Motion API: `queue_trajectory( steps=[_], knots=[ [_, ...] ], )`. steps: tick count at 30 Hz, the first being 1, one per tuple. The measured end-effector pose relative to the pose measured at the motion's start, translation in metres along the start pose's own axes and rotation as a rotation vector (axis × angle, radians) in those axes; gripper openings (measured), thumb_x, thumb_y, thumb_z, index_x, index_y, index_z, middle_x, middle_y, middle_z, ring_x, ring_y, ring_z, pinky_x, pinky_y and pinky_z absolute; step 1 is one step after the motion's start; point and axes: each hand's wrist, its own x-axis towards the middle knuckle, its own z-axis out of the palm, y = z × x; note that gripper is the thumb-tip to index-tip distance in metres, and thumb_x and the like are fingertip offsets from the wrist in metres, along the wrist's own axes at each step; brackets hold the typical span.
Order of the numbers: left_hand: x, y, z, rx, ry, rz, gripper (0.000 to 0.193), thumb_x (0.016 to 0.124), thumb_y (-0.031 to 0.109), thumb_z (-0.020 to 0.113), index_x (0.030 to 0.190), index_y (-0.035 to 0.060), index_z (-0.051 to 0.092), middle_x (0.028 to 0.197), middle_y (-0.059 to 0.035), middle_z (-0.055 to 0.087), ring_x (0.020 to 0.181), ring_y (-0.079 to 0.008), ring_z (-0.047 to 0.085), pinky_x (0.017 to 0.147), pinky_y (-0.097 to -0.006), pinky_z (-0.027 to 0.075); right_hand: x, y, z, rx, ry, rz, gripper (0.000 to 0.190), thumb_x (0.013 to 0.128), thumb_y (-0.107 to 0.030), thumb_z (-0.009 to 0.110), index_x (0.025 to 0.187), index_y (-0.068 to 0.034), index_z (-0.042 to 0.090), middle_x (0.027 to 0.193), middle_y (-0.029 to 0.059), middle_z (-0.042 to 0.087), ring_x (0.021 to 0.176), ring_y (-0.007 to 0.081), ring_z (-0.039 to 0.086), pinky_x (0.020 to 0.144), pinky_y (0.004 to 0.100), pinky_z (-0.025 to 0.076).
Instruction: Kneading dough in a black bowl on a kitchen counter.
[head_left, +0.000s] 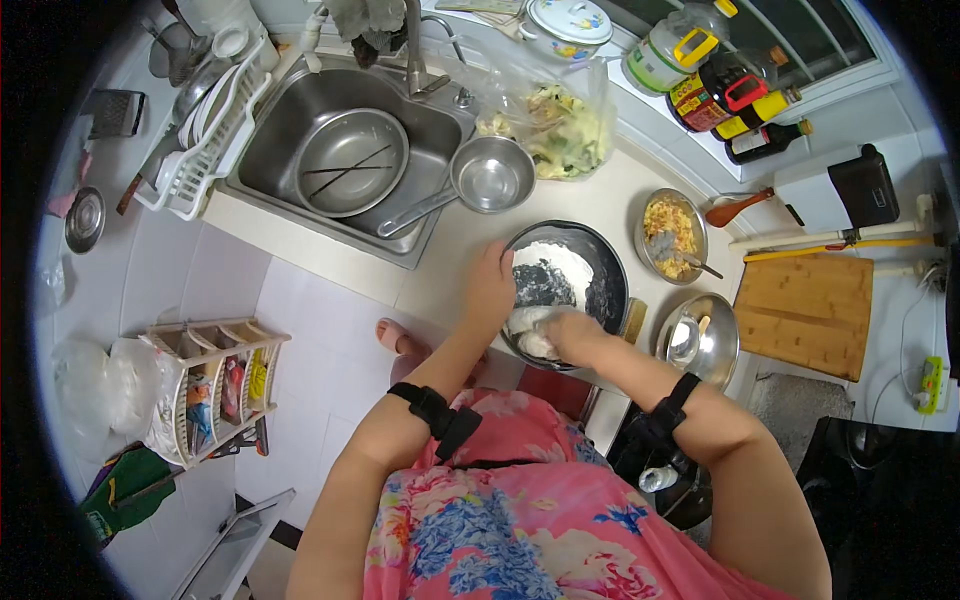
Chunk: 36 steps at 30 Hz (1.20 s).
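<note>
A black basin (616, 270) sits at the counter's front edge, with loose white flour (559, 262) spread over its bottom. My left hand (491, 285) grips the basin's left rim. Inside the near side of the basin, my right hand (577, 339) holds a pale lump of dough (536, 341); motion blurs the fingers, and they hide part of the lump. Just beyond the basin stands a steel saucepan (493, 176), its handle reaching over the sink's edge.
Left of the basin, a steel sink (270, 142) holds a large steel bowl (319, 142) with two chopsticks. To the right are a bowl of yellow chopped food (670, 229), a steel bowl (716, 337) and a wooden cutting board (806, 315). A plastic bag of leafy vegetables (566, 135) lies behind.
</note>
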Motion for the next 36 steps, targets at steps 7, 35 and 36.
queue_trajectory(
  steps=[7, 35, 36],
  knots=[
    [0.001, -0.002, 0.004, 0.022, -0.023, 0.013, 0.027, 0.094, 0.017, 0.046, 0.111, -0.0016, 0.055, 0.108, -0.0223, 0.057, 0.100, -0.0393, 0.053, 0.087, -0.0430, 0.042, 0.066, 0.034, 0.048, 0.235, 0.065, 0.265, 0.038, 0.093, -0.035, 0.042, 0.106, -0.003, 0.060, 0.103, 0.0197, 0.062, 0.097, 0.0346, 0.060, 0.088, 0.0417, 0.046],
    [0.005, -0.015, 0.010, 0.004, 0.015, 0.043, 0.029, 0.093, 0.019, 0.048, 0.113, -0.0003, 0.056, 0.107, -0.0218, 0.060, 0.099, -0.0387, 0.056, 0.087, -0.0424, 0.043, 0.036, 0.003, -0.061, -0.027, 0.030, 0.003, 0.025, 0.081, -0.022, 0.061, 0.098, -0.004, 0.062, 0.098, 0.0159, 0.065, 0.097, 0.0339, 0.061, 0.082, 0.0428, 0.047],
    [0.006, -0.011, 0.010, 0.016, 0.002, 0.035, 0.028, 0.093, 0.019, 0.048, 0.112, -0.0003, 0.056, 0.107, -0.0217, 0.060, 0.099, -0.0383, 0.056, 0.087, -0.0421, 0.044, 0.025, 0.008, -0.059, -0.039, -0.012, 0.039, 0.028, 0.079, -0.022, 0.064, 0.100, -0.004, 0.062, 0.098, 0.0164, 0.065, 0.096, 0.0340, 0.061, 0.081, 0.0430, 0.048]
  ],
)
